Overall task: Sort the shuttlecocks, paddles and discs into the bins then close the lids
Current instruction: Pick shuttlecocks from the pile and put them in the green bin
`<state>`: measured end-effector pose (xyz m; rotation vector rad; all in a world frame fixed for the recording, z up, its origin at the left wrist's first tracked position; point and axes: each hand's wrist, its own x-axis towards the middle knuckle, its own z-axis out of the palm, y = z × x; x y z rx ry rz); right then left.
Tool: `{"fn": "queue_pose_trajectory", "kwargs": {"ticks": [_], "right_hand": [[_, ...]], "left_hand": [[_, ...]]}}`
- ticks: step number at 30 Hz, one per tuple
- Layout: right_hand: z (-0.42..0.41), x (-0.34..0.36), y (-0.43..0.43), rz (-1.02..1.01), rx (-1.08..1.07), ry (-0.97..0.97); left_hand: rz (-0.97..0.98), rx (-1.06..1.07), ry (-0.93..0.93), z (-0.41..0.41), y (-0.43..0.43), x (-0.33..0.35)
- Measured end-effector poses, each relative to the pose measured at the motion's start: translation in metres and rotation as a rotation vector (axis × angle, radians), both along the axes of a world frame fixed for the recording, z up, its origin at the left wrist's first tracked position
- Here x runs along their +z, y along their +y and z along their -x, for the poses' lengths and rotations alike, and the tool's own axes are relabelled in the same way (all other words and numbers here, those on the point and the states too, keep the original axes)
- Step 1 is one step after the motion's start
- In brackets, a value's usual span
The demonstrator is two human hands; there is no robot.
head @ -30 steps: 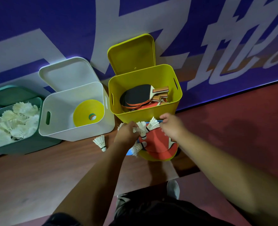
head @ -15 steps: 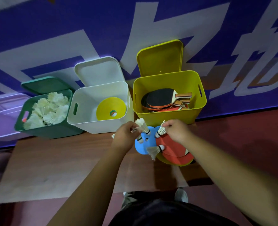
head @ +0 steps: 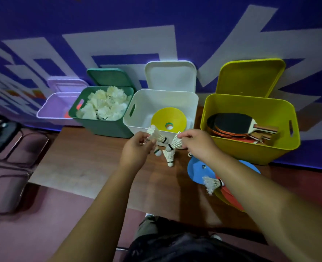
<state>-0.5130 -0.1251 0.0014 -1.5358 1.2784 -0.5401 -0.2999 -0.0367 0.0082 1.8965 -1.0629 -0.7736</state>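
A: Bins first, biggest to smallest?

B: Yellow bin (head: 250,146) at the board's (head: 92,163) far right corner, lid up, table-tennis paddles (head: 233,123) inside. White bin (head: 143,110) just left of it, lid up, w/ a yellow disc (head: 167,117) leaning in it. Green bin (head: 103,125) next left at the far edge, full of shuttlecocks (head: 105,104). Lilac bin (head: 52,108) sits off the board's far left corner, something orange inside, can't tell what.

A: Loose stuff?

B: Blue disc (head: 196,171) on top of a red disc (head: 232,197) and another yellow one near the right edge, partly under the right forearm. One loose shuttlecock (head: 212,183) lies on the blue disc.

A: Hands?

B: Left hand (head: 135,150) pinched on a shuttlecock's (head: 157,135) feathers, more hanging below it. Right hand (head: 198,142) pinches a second shuttlecock (head: 174,143). Both in front of the white bin.
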Motion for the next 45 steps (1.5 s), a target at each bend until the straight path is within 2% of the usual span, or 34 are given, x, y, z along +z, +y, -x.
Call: {"fn": "queue_pose_trajectory", "kwargs": {"ticks": [10,17,22,27,31,35,41,45], "right_hand": [[-0.16,0.01,-0.02,-0.022,-0.007,-0.014],[-0.285,0.03,-0.053,0.035,0.024,0.032],[-0.345,0.036,-0.075,0.141,0.015,0.077],[-0.377,0.031,-0.096,0.263,0.016,0.167],[-0.387,0.022,-0.108,0.247,0.089,0.259],[-0.387,0.015,-0.117,0.21,0.063,0.271],[-0.394,0.008,-0.121,0.19,0.015,0.267],[-0.406,0.006,-0.124,0.212,0.024,0.259]], "left_hand": [[0.088,0.145,0.128,-0.172,-0.016,0.015],[0.147,0.133,0.128,-0.297,-0.056,0.022],[0.138,0.071,0.108,-0.361,-0.092,0.023],[0.097,-0.042,0.101,-0.38,-0.13,0.018],[0.046,-0.123,0.256,-0.38,-0.153,0.007],[0.023,-0.096,0.349,-0.39,-0.167,0.002],[-0.006,0.071,0.237,-0.426,-0.183,0.003],[-0.057,0.168,0.073,-0.449,-0.187,-0.001]]}}
